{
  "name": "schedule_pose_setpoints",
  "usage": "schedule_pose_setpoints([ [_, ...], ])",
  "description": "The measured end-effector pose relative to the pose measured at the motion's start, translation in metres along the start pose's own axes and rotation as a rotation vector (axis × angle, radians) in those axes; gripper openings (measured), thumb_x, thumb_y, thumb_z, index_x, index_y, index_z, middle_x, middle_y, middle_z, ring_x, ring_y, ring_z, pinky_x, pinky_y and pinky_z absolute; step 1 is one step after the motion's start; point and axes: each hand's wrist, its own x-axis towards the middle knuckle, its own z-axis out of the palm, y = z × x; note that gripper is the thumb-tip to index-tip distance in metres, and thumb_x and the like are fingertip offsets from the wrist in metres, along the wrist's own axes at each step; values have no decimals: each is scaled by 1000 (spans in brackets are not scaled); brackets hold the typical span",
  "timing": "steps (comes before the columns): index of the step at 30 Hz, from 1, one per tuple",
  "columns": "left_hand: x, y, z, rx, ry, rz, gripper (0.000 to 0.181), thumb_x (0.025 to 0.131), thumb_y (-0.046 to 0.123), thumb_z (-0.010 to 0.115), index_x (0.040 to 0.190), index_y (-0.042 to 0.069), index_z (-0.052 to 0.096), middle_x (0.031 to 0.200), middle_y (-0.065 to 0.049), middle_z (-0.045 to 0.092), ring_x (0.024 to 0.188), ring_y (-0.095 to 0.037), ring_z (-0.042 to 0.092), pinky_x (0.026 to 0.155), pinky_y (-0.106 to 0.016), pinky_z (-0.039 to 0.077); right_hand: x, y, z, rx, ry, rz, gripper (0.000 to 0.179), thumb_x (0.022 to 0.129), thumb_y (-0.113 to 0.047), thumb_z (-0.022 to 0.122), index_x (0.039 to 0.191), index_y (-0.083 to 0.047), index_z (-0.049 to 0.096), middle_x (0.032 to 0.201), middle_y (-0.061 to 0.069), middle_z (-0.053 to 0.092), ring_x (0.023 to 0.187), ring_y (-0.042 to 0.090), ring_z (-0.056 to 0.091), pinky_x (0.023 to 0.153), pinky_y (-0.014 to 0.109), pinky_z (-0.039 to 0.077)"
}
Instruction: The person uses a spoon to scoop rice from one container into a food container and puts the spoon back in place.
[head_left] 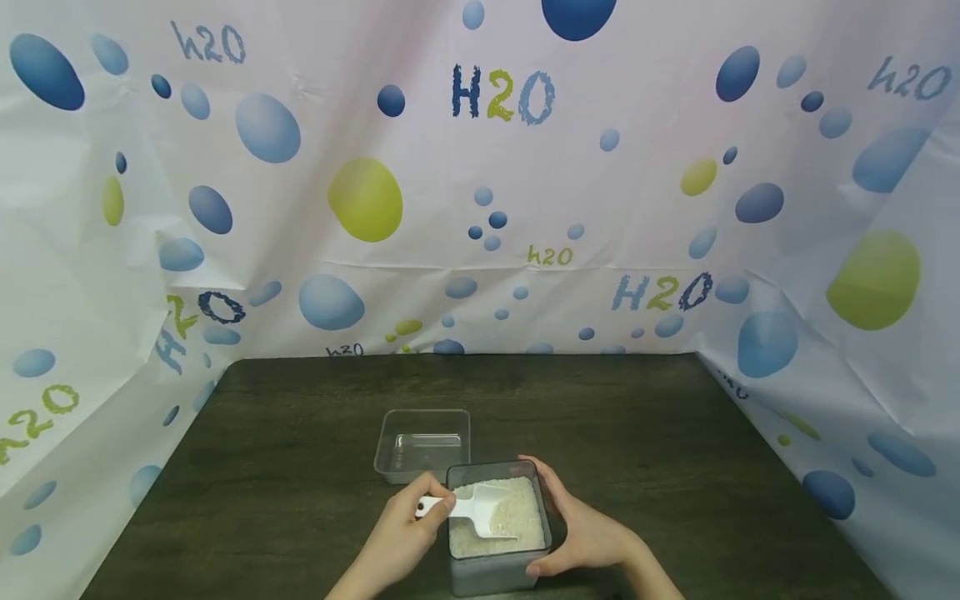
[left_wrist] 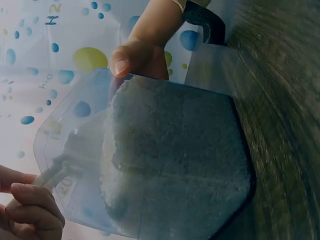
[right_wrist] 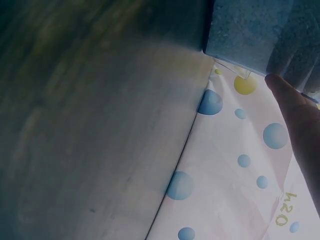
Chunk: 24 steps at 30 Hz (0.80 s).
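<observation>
A tall clear plastic container with a squarish mouth stands near the front of the table, holding white rice. My left hand pinches the handle of a white scoop from the left, thumb on top. The scoop's bowl lies at the rice surface inside the mouth, with some grains in it. Against the container's right side, my right hand grips with thumb at the near corner and fingers at the far one. In the left wrist view, the rice shows through the container wall.
Just behind and left of the rice container sits a low clear plastic box, close to my left hand. The dark wood-look table is bordered at the back and sides by a white sheet printed with blue and green dots.
</observation>
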Motion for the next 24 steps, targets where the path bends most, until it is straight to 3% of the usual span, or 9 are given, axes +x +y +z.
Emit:
schedule_pose_setpoints([
  [3,-1,-1,1,-97,-23,-19,14,97,9,57,95,-5,56,50,6,38,42,0,33,43,-15,28,-1,-1,0,-1,3,4,111,82,-18,80,155,-26,-4,153,20,15,141,34,25,107,23,31],
  [6,-2,-3,1,-117,-20,-17,16,98,10,57,96,-6,55,53,4,41,43,-1,37,45,-15,33,-1,-1,0,-10,5,12,112,81,-19,80,155,-27,-4,154,19,15,141,36,23,107,22,30],
  [12,-10,-6,-3,-130,63,-21,14,98,10,57,98,-4,57,60,2,45,44,-4,42,45,-18,36,-1,-1,-1,-15,2,21,112,81,-21,80,155,-30,-4,156,21,9,141,42,19,106,20,30],
  [18,-14,-19,-6,-264,88,80,16,99,4,52,96,-11,51,63,5,46,46,-2,42,41,-17,28,0,0,-1,-10,-3,19,112,82,-21,80,155,-29,-5,155,21,11,141,41,21,107,21,30],
  [24,-17,-34,0,-425,88,195,14,100,-1,48,94,-14,44,67,8,50,47,-1,43,36,-35,18,1,1,-2,-16,-1,8,113,81,-19,80,155,-28,-5,155,20,12,141,38,24,107,21,29],
])
